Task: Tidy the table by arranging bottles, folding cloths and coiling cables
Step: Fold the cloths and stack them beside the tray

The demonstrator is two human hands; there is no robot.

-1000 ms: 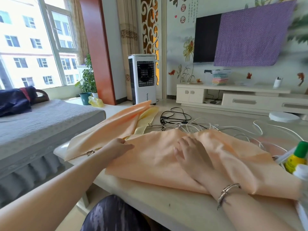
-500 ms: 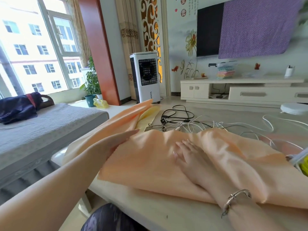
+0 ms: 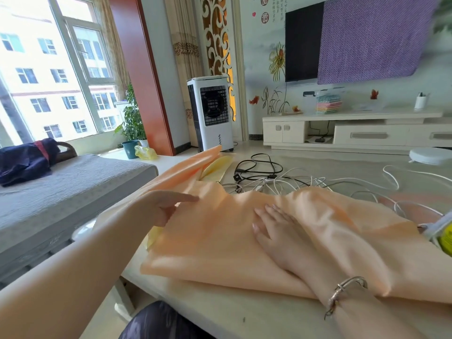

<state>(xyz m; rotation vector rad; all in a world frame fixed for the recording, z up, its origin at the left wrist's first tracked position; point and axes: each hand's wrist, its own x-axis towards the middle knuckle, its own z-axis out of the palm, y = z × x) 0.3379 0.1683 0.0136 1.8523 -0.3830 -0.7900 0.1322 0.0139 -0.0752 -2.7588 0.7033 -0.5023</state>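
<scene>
The pale, smooth-topped worktop (image 3: 244,321) carries nearly everything here, and most of it lies under a large peach-orange cloth of thin, slightly glossy fabric (image 3: 220,241), spread in soft ripples from the left edge across to the right. It looks light and limp, likely to slide on the slick surface, so I would take it by a corner or hem and pin the rest flat. A pale yellow cloth (image 3: 216,167) peeks out beyond it at the far left. Behind the peach fabric, a tangle of thin white cables (image 3: 305,182) sprawls loose over the far side, mixed with a black cable in open loops (image 3: 256,165); these look springy and will want gathering before coiling. The right hand (image 3: 276,231) rests palm down on the cloth's middle, fingers straight and slightly spread, pressing it. The left hand (image 3: 163,206) is at the cloth's left edge, forefinger extended, the other fingers curled at the fold; whether they pinch it I cannot tell.
</scene>
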